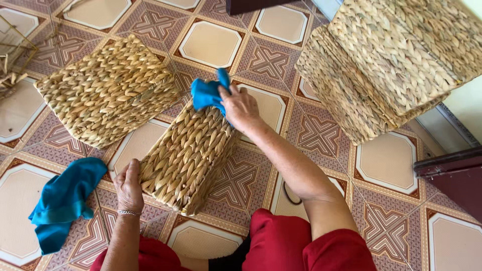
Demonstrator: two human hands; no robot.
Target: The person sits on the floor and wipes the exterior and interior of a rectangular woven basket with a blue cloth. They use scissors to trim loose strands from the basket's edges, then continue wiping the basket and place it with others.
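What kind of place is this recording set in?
Probably a home or small craft workspace, with work done on the floor: patterned floor tiles, woven baskets lying and stacked about, and dark wooden furniture at the edge.

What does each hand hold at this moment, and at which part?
The right hand grips a bunched blue cloth at its near end, against the woven basket. The left hand holds the basket's near left corner.
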